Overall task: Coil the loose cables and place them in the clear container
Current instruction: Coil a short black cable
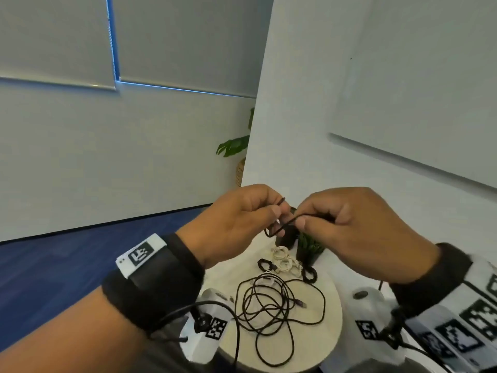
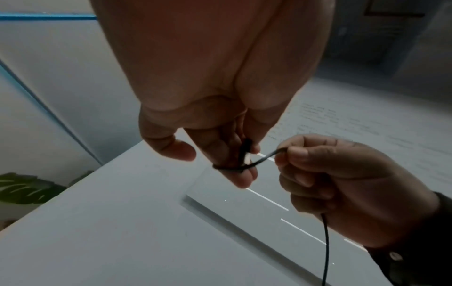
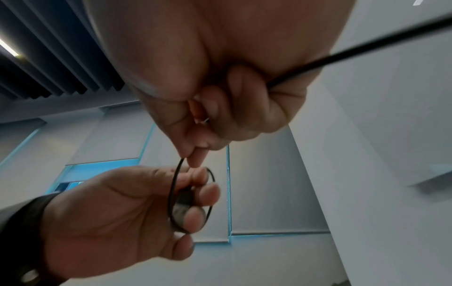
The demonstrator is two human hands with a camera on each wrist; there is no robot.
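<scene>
A thin black cable (image 1: pixel 282 224) runs between both raised hands above the small round table (image 1: pixel 332 313). My left hand (image 1: pixel 242 219) holds its plug end (image 3: pixel 184 197) against the fingers, with one loop of cable (image 2: pixel 229 167) wound around them. My right hand (image 1: pixel 357 224) pinches the cable (image 2: pixel 276 151) just right of that loop, and the slack (image 2: pixel 325 247) hangs down from its fist. The rest of the black cable (image 1: pixel 271 310) lies in a loose tangle on the table. The clear container is hard to make out under the tangle.
At the table's far side lie small coiled white cables (image 1: pixel 282 258) and small black coils (image 1: pixel 265 265), beside two dark pots with green plants (image 1: pixel 308 246). White walls stand close behind and to the right. Blue carpet (image 1: pixel 67 265) lies left.
</scene>
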